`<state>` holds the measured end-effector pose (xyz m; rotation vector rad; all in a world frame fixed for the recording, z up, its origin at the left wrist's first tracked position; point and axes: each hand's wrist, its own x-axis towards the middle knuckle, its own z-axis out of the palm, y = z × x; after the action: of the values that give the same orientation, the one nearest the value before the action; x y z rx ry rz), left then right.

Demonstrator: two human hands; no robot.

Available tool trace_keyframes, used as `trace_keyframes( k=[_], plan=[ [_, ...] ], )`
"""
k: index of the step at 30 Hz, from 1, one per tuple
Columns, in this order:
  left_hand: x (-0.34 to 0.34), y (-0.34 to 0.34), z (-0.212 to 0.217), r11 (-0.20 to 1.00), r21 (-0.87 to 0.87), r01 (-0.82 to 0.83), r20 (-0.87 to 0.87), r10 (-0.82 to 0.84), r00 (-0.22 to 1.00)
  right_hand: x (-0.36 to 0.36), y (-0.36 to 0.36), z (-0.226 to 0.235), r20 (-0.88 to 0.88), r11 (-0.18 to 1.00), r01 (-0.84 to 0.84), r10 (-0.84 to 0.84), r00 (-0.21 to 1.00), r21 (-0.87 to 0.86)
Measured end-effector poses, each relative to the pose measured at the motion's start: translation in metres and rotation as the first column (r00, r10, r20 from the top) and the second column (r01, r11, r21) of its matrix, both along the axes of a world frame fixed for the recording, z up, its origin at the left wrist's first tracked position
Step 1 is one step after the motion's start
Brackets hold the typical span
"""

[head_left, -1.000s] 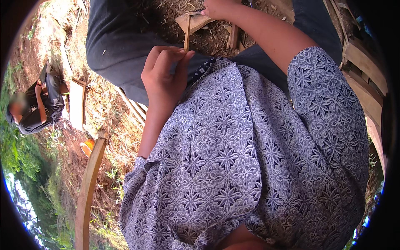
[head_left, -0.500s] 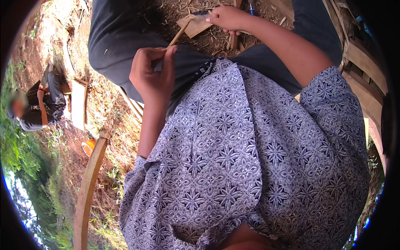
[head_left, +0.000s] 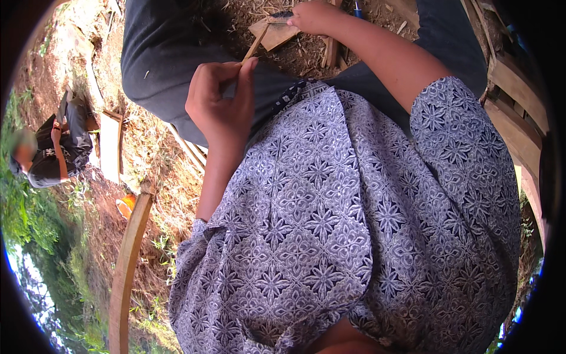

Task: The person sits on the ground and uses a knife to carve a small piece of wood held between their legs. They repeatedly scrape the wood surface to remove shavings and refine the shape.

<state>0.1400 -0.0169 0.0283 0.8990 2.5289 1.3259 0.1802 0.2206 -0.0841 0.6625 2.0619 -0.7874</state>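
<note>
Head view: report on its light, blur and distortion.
Head view: bright sun on the ground, patterned shirt evenly lit; fisheye bends the curved plank and puts a black rim round the frame; left hand on the thin stick is sharp, the far person soft and small.

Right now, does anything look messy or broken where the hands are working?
Nothing looks broken. The left hand pinches a thin wooden strip, and the right hand rests on a flat wood piece. Wood scraps and shavings litter the dirt around them.
</note>
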Motion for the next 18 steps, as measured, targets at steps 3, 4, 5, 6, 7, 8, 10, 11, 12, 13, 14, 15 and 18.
trace_keyframes(
  k=[3, 4, 5, 6, 7, 8, 10, 11, 12, 13, 14, 15, 18],
  plan=[
    [-0.001, -0.002, -0.002, 1.0, -0.009, -0.026, 0.028, 0.026, 0.999, 0.006, 0.006, -0.035, -0.148, 0.995, -0.079, 0.087, 0.985, 0.059],
    [0.0, -0.005, -0.004, 1.0, 0.008, -0.027, 0.036, 0.027, 0.999, 0.009, 0.007, -0.037, -0.103, 0.993, 0.088, -0.096, 0.99, -0.072],
    [0.0, -0.008, -0.007, 0.999, 0.027, -0.028, 0.044, 0.027, 0.999, 0.013, 0.009, -0.038, -0.033, 0.947, 0.258, -0.269, 0.963, -0.193],
    [0.0, -0.01, -0.008, 0.999, 0.045, -0.028, 0.052, 0.026, 0.998, 0.017, 0.009, -0.04, 0.058, 0.857, 0.421, -0.424, 0.904, -0.296],
    [0.0, -0.012, -0.008, 1.0, 0.028, -0.014, 0.044, 0.012, 0.999, 0.021, 0.011, -0.033, 0.037, 0.868, 0.401, -0.409, 0.912, -0.295],
    [0.0, -0.012, -0.007, 1.0, 0.014, -0.003, 0.034, 0.002, 0.999, 0.022, 0.013, -0.018, 0.013, 0.88, 0.376, -0.389, 0.921, -0.292],
    [0.0, -0.013, -0.004, 1.0, -0.018, 0.016, 0.007, -0.015, 1.0, 0.024, 0.014, 0.003, -0.014, 0.901, 0.325, -0.343, 0.939, -0.286],
    [0.0, -0.013, -0.001, 0.999, -0.038, 0.022, -0.011, -0.022, 1.0, 0.024, 0.014, 0.009, -0.018, 0.911, 0.297, -0.315, 0.949, -0.285],
    [0.0, -0.013, 0.001, 0.998, -0.057, 0.027, -0.029, -0.029, 0.999, 0.023, 0.014, 0.015, -0.022, 0.921, 0.269, -0.287, 0.958, -0.283],
    [-0.001, -0.014, 0.004, 0.997, -0.067, 0.046, -0.017, -0.047, 0.999, 0.022, 0.013, 0.02, -0.021, 0.931, 0.252, -0.267, 0.963, -0.264],
    [-0.001, -0.015, 0.008, 0.995, -0.076, 0.063, -0.006, -0.064, 0.998, 0.02, 0.013, 0.024, -0.02, 0.941, 0.234, -0.246, 0.969, -0.245],
    [-0.001, -0.016, 0.01, 0.993, -0.086, 0.079, 0.006, -0.079, 0.997, 0.019, 0.012, 0.026, -0.02, 0.95, 0.215, -0.225, 0.974, -0.227],
    [0.001, -0.015, 0.013, 0.994, -0.084, 0.075, 0.037, -0.073, 0.997, 0.041, 0.007, -0.025, -0.215, 0.992, 0.103, -0.116, 0.97, -0.07]
  ],
)
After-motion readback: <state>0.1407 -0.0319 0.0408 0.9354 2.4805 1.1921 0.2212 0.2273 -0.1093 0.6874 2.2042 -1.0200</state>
